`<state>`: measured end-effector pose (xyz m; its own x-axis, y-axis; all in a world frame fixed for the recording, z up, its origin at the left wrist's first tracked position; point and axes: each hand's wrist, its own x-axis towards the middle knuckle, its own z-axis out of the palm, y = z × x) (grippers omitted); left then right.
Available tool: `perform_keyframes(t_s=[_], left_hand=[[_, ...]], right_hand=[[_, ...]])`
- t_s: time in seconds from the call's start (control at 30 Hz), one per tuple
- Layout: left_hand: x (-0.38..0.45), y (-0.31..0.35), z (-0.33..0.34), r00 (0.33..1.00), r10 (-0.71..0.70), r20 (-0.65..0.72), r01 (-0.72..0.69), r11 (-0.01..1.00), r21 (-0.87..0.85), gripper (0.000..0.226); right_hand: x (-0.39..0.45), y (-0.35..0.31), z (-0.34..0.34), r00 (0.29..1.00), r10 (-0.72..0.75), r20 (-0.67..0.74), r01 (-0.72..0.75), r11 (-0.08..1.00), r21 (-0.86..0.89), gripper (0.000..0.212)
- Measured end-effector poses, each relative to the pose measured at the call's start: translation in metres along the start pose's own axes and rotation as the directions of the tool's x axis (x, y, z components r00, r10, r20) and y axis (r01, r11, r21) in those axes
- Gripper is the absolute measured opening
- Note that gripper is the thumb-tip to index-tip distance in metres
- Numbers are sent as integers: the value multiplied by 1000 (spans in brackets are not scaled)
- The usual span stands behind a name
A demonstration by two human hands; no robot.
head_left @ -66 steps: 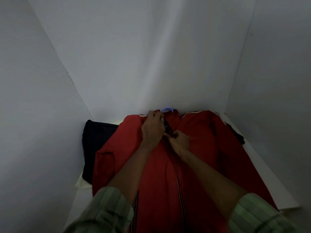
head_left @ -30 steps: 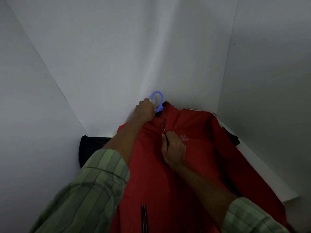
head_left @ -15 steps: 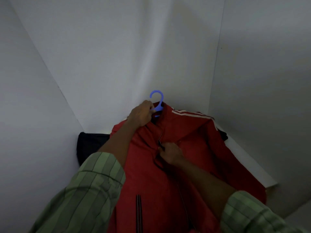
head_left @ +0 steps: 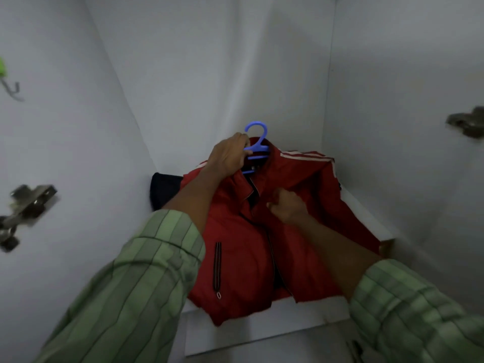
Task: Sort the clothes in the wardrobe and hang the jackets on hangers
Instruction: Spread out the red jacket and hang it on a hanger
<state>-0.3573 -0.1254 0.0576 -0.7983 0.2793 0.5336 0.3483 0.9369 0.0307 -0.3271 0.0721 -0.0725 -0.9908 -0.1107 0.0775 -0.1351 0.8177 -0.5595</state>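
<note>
White wardrobe shelf (head_left: 366, 213): left hand (head_left: 229, 155) grips hanger (head_left: 258, 142), unlabelled jacket (head_left: 243, 258).

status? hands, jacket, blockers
Left hand gripping blue hanger neck. Right hand pinching red jacket front. Jacket on hanger, not yet hung. Nothing blocking.

You have a red jacket (head_left: 243, 247) with white shoulder stripes on a blue plastic hanger (head_left: 258, 145), whose hook points up above the collar. The jacket drapes down over the white wardrobe shelf (head_left: 361, 216), its hem hanging past the front edge, the front zipper partly open at the collar and a zipped side pocket showing.
</note>
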Motion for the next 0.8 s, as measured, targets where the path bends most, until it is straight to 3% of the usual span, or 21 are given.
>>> perform_keyframes(t_s=[0.17,0.27,0.37,0.47,0.53,0.67,0.8], left_hand=[[-64,63,-34,996,39,-82,-30,994,103,17],[-101,96,-54,992,84,-92,-65,980,187,15],[-126,123,-82,985,120,-122,-94,975,200,14],[-151,145,-104,986,136,-95,-117,976,182,15],[-164,156,-111,985,160,-59,-147,972,184,16],[-196,172,-126,990,141,10,-141,981,131,16],[-242,185,-139,990,109,92,-114,992,54,13]], right_hand=[[-74,23,-35,966,-39,-256,66,993,100,36],[-116,36,-54,930,-38,-365,86,989,117,53],[-155,43,-76,864,-60,-499,72,997,5,72],[-186,46,-93,797,-98,-596,23,991,-132,75],[-200,46,-100,813,-161,-560,54,978,-202,67],[-231,56,-105,912,-281,-298,234,954,-185,8],[-276,64,-109,934,-287,-211,268,957,-115,18]])
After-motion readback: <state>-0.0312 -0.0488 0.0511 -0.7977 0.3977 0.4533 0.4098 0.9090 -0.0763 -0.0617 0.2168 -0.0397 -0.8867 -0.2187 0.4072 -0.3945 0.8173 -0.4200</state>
